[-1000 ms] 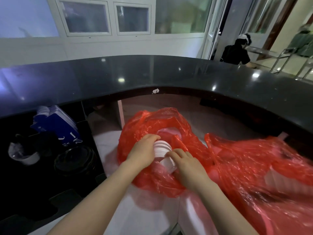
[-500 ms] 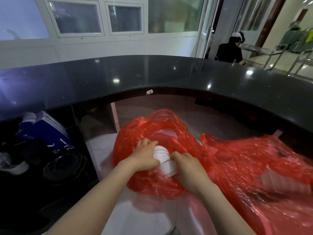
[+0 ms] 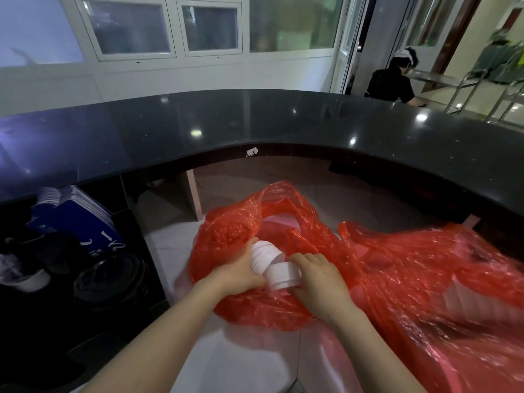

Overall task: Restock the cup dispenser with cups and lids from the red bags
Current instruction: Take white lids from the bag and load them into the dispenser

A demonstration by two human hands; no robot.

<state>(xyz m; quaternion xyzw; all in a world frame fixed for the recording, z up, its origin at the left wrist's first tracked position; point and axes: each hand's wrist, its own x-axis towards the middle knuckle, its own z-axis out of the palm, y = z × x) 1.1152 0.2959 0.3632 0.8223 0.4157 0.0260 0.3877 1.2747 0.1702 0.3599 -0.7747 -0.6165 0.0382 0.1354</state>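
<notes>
A crumpled red plastic bag point(image 3: 235, 231) lies open on the white lower counter, straight ahead of me. Over its mouth my left hand point(image 3: 238, 272) grips a short stack of white cups point(image 3: 262, 255). My right hand point(image 3: 320, 282) holds a second white cup piece point(image 3: 283, 276), angled away from the first stack and touching it. A second, larger red bag point(image 3: 425, 279) sprawls to the right with more white cups showing dimly through the plastic. The black cup dispenser point(image 3: 136, 251) stands at the left, holding blue cups point(image 3: 76, 217) and black lids point(image 3: 110, 279).
A curved black stone counter point(image 3: 283, 123) rises behind the bags. White counter surface point(image 3: 241, 358) shows below my arms. A person in black sits beyond the counter at the upper right, near metal chairs. Windows line the far wall.
The white stack has come further out of the bag, and my hands have bent it apart into two pieces. The view has shifted slightly left.
</notes>
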